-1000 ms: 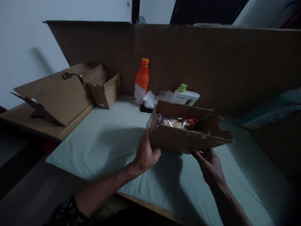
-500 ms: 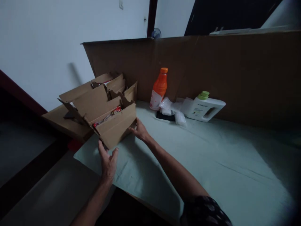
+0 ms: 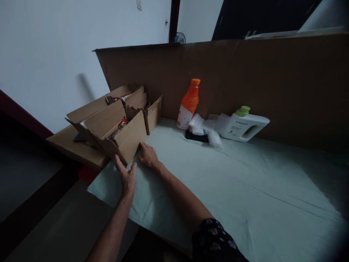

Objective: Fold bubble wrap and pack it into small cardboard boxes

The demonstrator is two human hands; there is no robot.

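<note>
An open-topped cardboard box [image 3: 132, 140] stands at the table's left end, its front wall facing me. Something red in crinkled clear wrapping [image 3: 123, 123] shows inside it. My left hand [image 3: 127, 178] grips the box's near left corner from below, with the thumb standing apart from the wall. Low on the front wall, my right hand [image 3: 148, 156] has its fingers bent against the box near the tabletop; some fingertips are hidden. Directly behind are more cardboard compartments [image 3: 95, 105], one with something red and white in it.
An orange bottle [image 3: 190, 102] and a white jug with a green cap [image 3: 242, 127] stand at the back. Bubble wrap [image 3: 214, 138] and a flat black object [image 3: 195, 136] lie between them. A cardboard panel [image 3: 245, 80] rises behind the pale green tablecloth [image 3: 231, 189].
The front box has come down and back against the compartments behind it. My right hand has moved left and lower along its front wall; my left hand stays at the corner.
</note>
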